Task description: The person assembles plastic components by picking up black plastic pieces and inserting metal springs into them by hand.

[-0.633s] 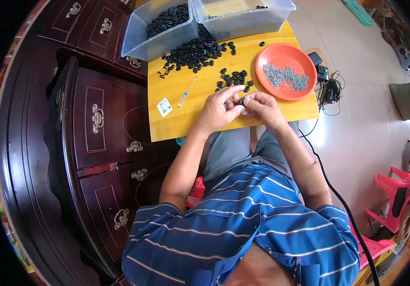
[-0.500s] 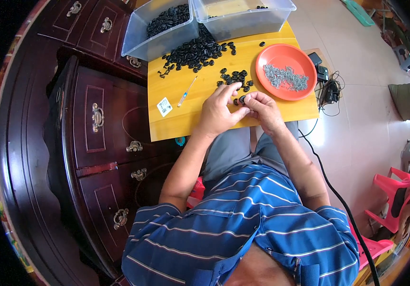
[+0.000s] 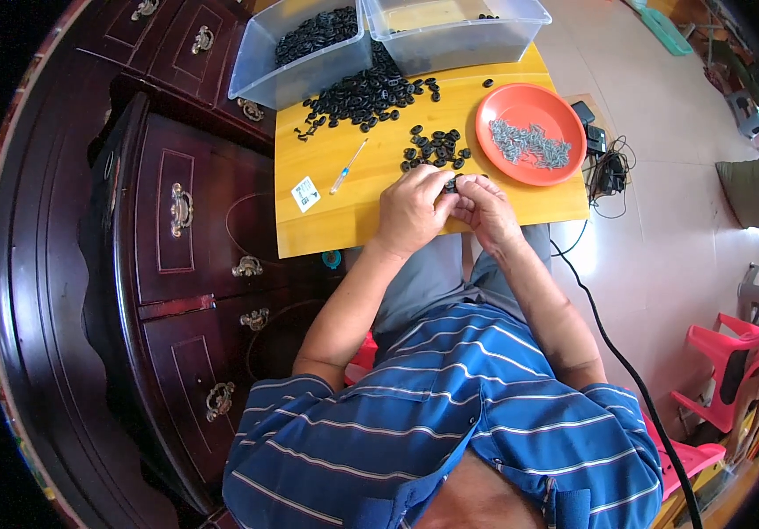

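Note:
My left hand (image 3: 413,208) and my right hand (image 3: 485,212) meet over the near edge of the yellow table (image 3: 327,231). Between their fingertips they pinch a small black oval plastic piece (image 3: 450,186), mostly covered by the fingers. Just beyond my hands lies a small group of black oval pieces (image 3: 435,148). To the right of that group, an orange-red plate (image 3: 531,175) carries many small grey metal pieces (image 3: 534,145), too fine to name surely. A larger heap of black pieces (image 3: 364,99) spreads farther back on the left.
Two clear plastic bins, one (image 3: 256,86) full of black pieces and another (image 3: 459,51) with few, stand at the back. A thin blue-and-clear stick (image 3: 347,167) and a white label (image 3: 305,194) lie left. Dark drawers (image 3: 181,212) border the left; black cables (image 3: 610,172) trail at the right.
My left fingers, spread before, have closed in toward the right hand onto the black piece. The fingertips of both hands are now together. The bins, plate and heaps stay put.

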